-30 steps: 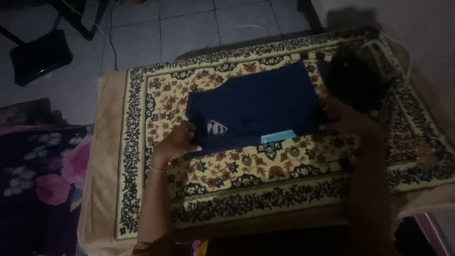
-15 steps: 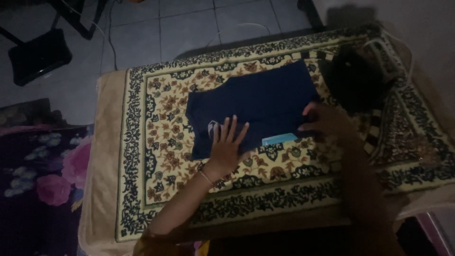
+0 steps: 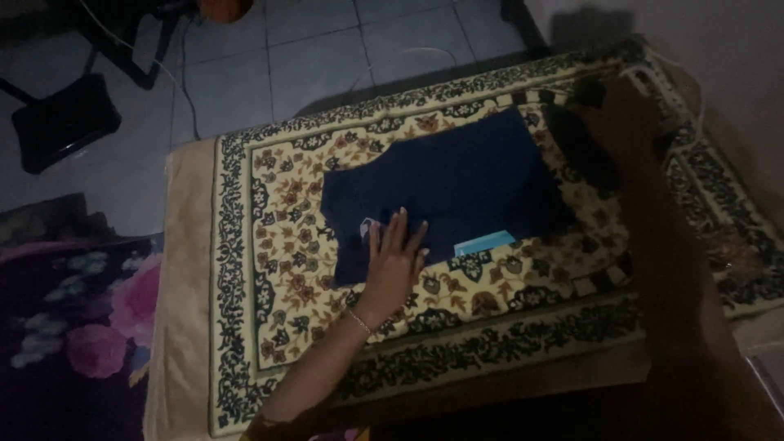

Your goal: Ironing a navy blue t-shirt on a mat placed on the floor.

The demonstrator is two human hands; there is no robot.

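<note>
Large patterned carpet [image 3: 269, 204], cream with dark floral borders, spread over a raised padded surface and serving as the work base; grey tiled floor [image 3: 318, 49] beyond, flowered dark cloth [image 3: 73, 310] at the left edge. Dark navy folded garment [image 3: 441, 192] lying flat near the carpet's centre, pale emblem partly covered at its near left corner, light blue tag or lining [image 3: 483, 243] showing at the near edge. Left hand [image 3: 394, 260] flat and wide open, fingers spread, palm pressing on the garment's near left corner, thin bracelet at the wrist. Right hand [image 3: 614, 114] extended to the far right toward a dark bulky object [image 3: 576, 143] just beside the garment's right edge; open or closed cannot be told in the dim light. White power strip [image 3: 657, 86] and cable at the far right corner, near that hand. Judged sound practice for the pressing in hand: palm kept flat, pressure even, fabric pinned so the fold holds and no crease forms; cable and dark object kept off the cloth.
</note>
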